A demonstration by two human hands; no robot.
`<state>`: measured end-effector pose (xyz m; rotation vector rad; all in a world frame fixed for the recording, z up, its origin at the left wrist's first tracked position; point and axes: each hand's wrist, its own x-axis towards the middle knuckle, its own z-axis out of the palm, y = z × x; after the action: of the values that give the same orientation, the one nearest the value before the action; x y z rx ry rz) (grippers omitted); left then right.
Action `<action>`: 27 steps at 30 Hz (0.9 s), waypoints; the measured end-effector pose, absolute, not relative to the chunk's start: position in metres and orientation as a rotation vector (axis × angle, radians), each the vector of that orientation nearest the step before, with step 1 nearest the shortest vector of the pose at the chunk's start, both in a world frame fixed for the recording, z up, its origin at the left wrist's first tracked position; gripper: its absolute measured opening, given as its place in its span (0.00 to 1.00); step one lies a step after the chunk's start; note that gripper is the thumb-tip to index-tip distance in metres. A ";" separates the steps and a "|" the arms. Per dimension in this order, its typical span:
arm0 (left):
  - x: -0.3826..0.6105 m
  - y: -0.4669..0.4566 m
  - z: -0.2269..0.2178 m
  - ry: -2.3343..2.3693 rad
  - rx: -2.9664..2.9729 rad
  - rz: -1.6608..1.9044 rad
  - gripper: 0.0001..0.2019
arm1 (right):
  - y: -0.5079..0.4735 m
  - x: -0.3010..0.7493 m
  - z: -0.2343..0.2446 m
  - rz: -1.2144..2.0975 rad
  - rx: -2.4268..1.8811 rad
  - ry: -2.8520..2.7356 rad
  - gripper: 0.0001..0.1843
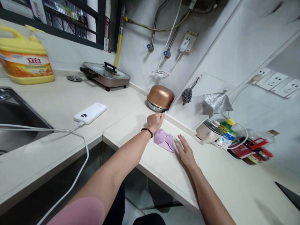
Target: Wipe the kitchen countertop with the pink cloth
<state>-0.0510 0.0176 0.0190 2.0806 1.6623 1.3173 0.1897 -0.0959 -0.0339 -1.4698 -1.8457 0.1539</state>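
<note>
While the left hand (pixel 155 121) is closing its fingers on the rim of the copper pot (pixel 160 97), the right hand (pixel 186 150) is resting flat and empty beside the purple cloth (pixel 164 140), lying between both hands on the tabletop (pixel 217 175); wiping likely calls for lifting the pot clear.

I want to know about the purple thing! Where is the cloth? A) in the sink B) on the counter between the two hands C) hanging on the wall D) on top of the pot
B: the cloth lies on the counter, between the left hand and the right hand.
</note>
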 end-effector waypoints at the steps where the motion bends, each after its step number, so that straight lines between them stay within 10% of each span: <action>1: -0.050 0.016 0.019 1.659 2.093 1.303 0.27 | -0.090 0.180 -0.030 0.178 -1.481 -1.883 0.36; 13: -0.050 0.018 0.014 1.600 2.132 1.209 0.28 | -0.080 0.075 -0.026 0.148 -1.798 -2.544 0.36; 27: -0.052 0.021 0.014 1.585 1.981 1.254 0.29 | -0.262 0.239 -0.029 0.050 -1.959 -2.441 0.32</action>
<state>-0.0521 0.0208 0.0141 1.9814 1.5855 1.2541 0.2390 -0.2622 -0.0295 -1.9592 -2.4414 0.0495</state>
